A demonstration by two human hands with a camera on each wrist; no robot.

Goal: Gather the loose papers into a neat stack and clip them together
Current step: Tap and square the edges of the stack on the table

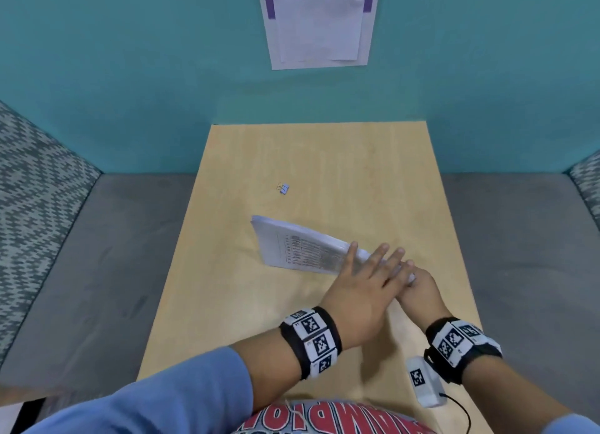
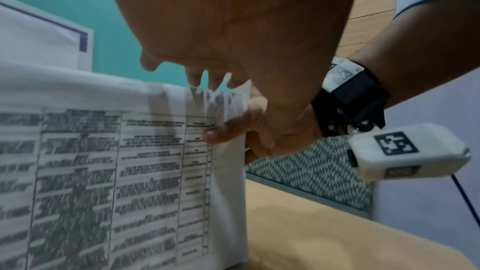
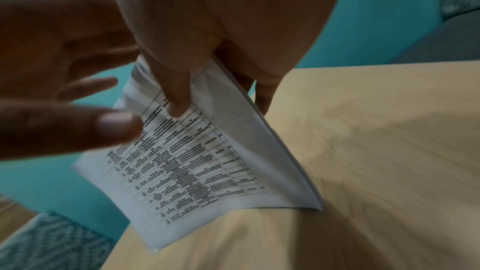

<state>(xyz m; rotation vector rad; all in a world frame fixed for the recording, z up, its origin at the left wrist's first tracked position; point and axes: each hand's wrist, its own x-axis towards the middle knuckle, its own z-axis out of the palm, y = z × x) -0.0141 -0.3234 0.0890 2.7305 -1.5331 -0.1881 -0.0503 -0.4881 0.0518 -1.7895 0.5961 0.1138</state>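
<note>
Papers on edge, pinched in right grip; left grip flat, fingers straight.

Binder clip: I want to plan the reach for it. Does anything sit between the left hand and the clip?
Nothing visible: bare table lies between the left hand and the binder clip; the paper stack stands just aside.

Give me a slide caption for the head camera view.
Right hand grips a tilted paper stack on the wooden table, left hand open beside it, binder clip waiting beyond.
</note>
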